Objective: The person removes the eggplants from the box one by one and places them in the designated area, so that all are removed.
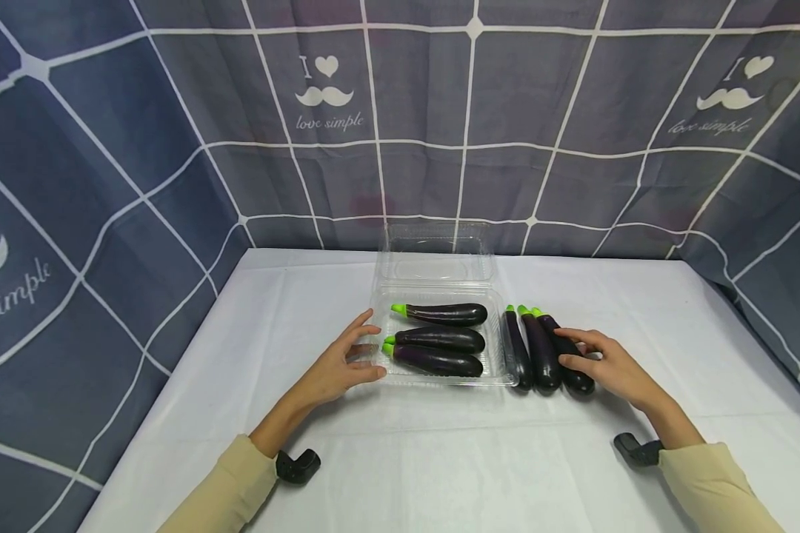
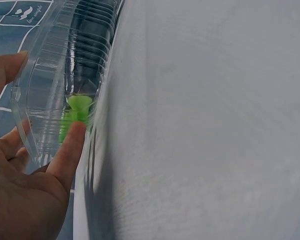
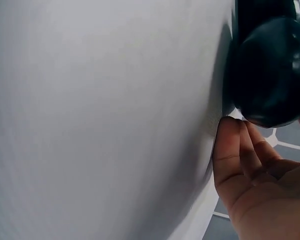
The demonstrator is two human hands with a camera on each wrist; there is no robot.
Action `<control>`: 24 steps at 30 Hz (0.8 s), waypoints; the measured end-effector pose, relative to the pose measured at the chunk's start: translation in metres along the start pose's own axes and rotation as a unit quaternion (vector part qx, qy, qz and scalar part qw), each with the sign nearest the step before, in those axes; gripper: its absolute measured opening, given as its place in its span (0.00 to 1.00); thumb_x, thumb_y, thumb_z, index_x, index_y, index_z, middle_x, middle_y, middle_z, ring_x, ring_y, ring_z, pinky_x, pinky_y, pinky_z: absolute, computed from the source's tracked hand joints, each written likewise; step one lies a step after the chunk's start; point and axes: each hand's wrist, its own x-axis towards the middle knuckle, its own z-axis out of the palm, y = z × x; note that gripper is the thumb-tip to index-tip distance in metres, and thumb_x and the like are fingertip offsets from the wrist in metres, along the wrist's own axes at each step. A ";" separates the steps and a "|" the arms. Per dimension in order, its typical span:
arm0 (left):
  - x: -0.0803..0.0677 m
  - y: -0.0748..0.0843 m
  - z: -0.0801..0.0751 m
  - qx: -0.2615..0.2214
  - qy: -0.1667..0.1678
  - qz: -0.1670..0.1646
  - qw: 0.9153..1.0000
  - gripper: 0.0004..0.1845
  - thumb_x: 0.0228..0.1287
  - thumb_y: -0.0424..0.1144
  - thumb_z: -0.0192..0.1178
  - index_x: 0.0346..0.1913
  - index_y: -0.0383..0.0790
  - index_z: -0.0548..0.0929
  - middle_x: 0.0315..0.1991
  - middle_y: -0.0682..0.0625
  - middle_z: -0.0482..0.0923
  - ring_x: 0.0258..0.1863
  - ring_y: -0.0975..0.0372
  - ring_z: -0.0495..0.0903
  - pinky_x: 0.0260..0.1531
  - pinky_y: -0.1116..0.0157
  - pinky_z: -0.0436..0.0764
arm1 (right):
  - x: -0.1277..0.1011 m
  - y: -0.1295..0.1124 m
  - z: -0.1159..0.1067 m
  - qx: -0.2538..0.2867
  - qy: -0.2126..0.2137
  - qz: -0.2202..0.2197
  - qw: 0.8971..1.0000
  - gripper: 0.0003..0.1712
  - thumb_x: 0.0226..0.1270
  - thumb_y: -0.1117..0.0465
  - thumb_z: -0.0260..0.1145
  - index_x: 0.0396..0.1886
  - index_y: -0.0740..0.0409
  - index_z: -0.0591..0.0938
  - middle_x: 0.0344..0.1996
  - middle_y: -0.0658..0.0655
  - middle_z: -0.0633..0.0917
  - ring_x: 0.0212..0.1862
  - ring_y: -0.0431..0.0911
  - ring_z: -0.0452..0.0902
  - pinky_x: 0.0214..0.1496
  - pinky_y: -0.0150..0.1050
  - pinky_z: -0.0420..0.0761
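Observation:
A clear plastic clamshell box point(image 1: 433, 381) lies with its lid raised at the back; in it are three dark eggplants: the back eggplant point(image 1: 448, 314), the middle eggplant point(image 1: 443, 339) and the front eggplant point(image 1: 436, 361). At the box's left end my left hand point(image 1: 340, 366) spreads its fingers against the wall. The left wrist view shows its fingertip point(image 2: 74, 137) in front of a green stem point(image 2: 80, 104). Beside the box lie three more, the left eggplant point(image 1: 518, 352), the centre eggplant point(image 1: 542, 355) and the right eggplant point(image 1: 581, 383). My right hand point(image 1: 607, 366) holds the right eggplant, thumb over its top.
A white cloth point(image 1: 440, 459) covers the table. Dark grey curtains point(image 1: 413, 96) with white lines hang behind it and at both sides. A black wrist device sits at each cuff, the left device point(image 1: 298, 467) and the right device point(image 1: 636, 450).

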 end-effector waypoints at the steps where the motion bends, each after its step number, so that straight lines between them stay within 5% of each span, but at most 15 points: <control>1: 0.000 0.000 0.000 -0.001 0.000 -0.001 1.000 0.36 0.60 0.36 0.71 0.68 0.33 0.67 0.79 0.53 0.40 0.67 0.41 0.63 0.61 0.49 0.73 | 0.000 0.000 0.000 0.000 0.004 -0.002 1.000 0.33 0.70 0.53 0.65 0.71 0.58 0.70 0.62 0.67 0.73 0.55 0.57 0.68 0.47 0.49 0.71; 9: 0.000 0.003 0.000 0.001 -0.003 -0.004 1.000 0.36 0.59 0.36 0.72 0.68 0.34 0.67 0.79 0.52 0.39 0.67 0.41 0.63 0.61 0.48 0.72 | -0.001 0.004 0.000 0.009 0.028 -0.005 1.000 0.29 0.69 0.61 0.63 0.68 0.61 0.71 0.56 0.69 0.76 0.52 0.55 0.73 0.46 0.44 0.74; 24: 0.000 0.004 0.000 -0.005 -0.003 -0.008 1.000 0.36 0.60 0.37 0.71 0.69 0.34 0.67 0.79 0.54 0.39 0.68 0.41 0.63 0.61 0.48 0.72 | -0.003 0.003 0.000 0.004 0.030 -0.001 1.000 0.29 0.71 0.57 0.63 0.69 0.61 0.72 0.56 0.69 0.76 0.52 0.53 0.71 0.45 0.41 0.74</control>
